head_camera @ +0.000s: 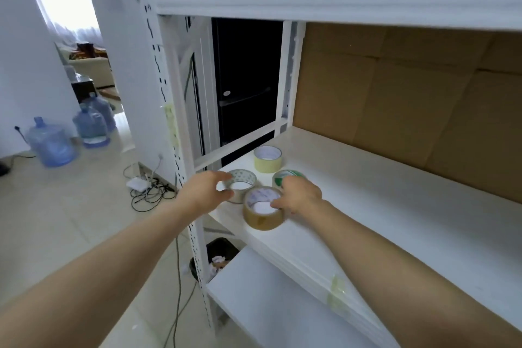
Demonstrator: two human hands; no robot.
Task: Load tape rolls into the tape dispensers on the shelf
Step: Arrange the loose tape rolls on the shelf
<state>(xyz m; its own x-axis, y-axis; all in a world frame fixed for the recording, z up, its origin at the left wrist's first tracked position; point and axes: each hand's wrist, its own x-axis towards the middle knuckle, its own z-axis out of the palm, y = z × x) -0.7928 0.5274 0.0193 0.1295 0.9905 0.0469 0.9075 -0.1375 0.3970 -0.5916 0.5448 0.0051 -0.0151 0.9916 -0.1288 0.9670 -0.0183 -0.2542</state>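
Tape rolls (267, 162) clustered on shelf (367, 206); left hand (207, 189) curled round clear roll (243, 178), right hand (300, 195) touching brown roll (262, 217), grip unclear.

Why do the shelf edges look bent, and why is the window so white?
Head view: the wide-angle lens bows the shelf edges; daylight overexposes the window; the left hand, right hand and brown roll are softly motion-blurred.

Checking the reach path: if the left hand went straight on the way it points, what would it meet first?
The clear tape roll, right at the fingertips of the left hand; blur hides whether they touch it. Nothing shows in between.
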